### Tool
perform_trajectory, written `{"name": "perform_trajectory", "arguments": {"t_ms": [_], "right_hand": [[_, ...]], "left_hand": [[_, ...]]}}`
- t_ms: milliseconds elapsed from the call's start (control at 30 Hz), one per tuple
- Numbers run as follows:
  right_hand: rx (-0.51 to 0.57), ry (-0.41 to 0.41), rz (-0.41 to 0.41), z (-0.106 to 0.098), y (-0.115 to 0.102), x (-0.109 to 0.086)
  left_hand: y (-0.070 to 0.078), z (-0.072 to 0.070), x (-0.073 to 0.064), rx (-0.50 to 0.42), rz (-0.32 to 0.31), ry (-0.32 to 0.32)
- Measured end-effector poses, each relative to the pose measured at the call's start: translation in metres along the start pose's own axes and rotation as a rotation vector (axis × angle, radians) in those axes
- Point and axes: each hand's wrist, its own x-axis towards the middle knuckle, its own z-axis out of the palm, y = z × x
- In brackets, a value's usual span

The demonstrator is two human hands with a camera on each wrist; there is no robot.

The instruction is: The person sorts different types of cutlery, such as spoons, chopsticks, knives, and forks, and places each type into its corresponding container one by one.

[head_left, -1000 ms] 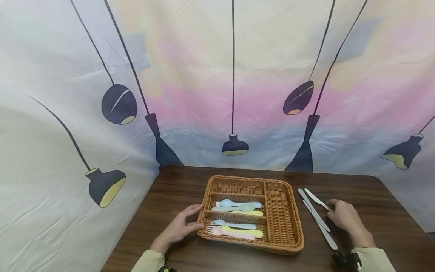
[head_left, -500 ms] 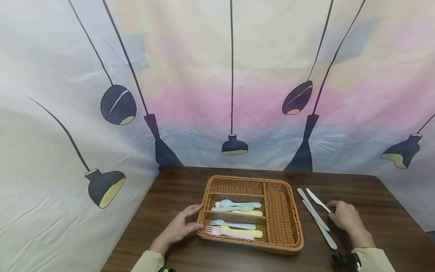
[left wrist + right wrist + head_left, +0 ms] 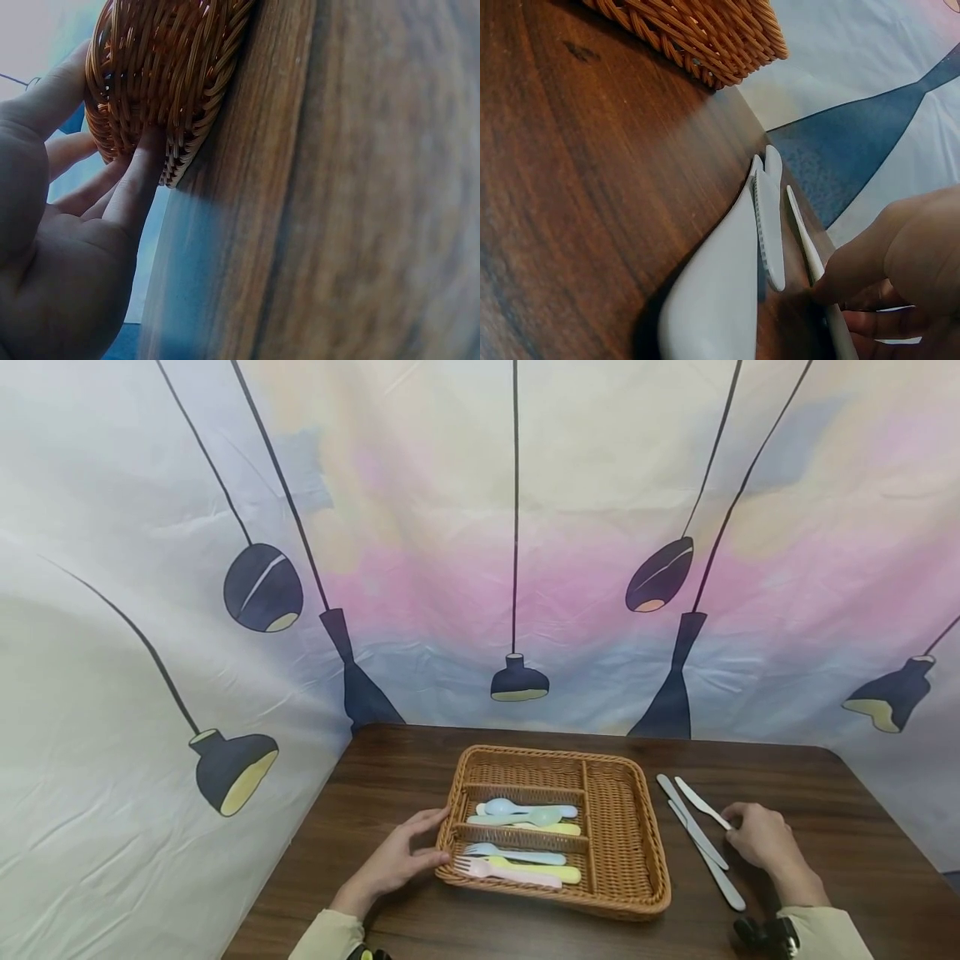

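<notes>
My left hand rests its thumb and fingers, fairly straight, against the left end of a brown wicker cutlery basket; in the left wrist view the fingers touch its woven wall. Right of the basket, my right hand pinches the handle end of a pale table knife low over the table, its blade pointing away. Beside it, two more pale knives lie on the table: a grey knife crosses over a second knife. In the right wrist view these two show with serrated edges, close to the hand.
Dividers split the basket into compartments. Pastel spoons lie in the middle left one, and a blue fork, a pink fork and a yellow utensil in the front one. Behind the dark wooden table hangs a printed cloth.
The knife between the right hand's fingers has shifted slightly to the right, and that hand has edged slightly with it. The left hand and basket stay in place.
</notes>
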Motion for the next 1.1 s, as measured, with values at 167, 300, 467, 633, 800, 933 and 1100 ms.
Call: {"name": "perform_trajectory", "arguments": {"t_ms": [167, 300, 467, 633, 800, 933, 1100], "right_hand": [[0.002, -0.003, -0.005, -0.004, -0.002, 0.0], [-0.002, 0.026, -0.015, -0.01, -0.006, 0.001], [0.012, 0.047, -0.011, -0.014, -0.012, 0.002], [0.045, 0.074, -0.05, -0.019, -0.021, 0.002], [0.063, 0.122, -0.149, -0.027, -0.036, 0.0], [0.058, 0.143, -0.206, -0.031, -0.047, 0.001], [0.069, 0.15, -0.255, -0.03, -0.06, 0.005]], "left_hand": [[0.0, 0.0, 0.001, 0.0, 0.003, 0.003], [0.002, -0.001, 0.002, -0.004, -0.001, 0.005], [0.002, 0.0, 0.001, -0.008, -0.011, 0.003], [0.001, 0.001, 0.0, -0.014, -0.009, -0.002], [0.002, 0.001, 0.0, -0.017, -0.006, -0.002], [0.002, 0.001, 0.0, -0.013, -0.003, 0.0], [0.001, 0.0, 0.001, -0.012, -0.003, -0.001]]}}
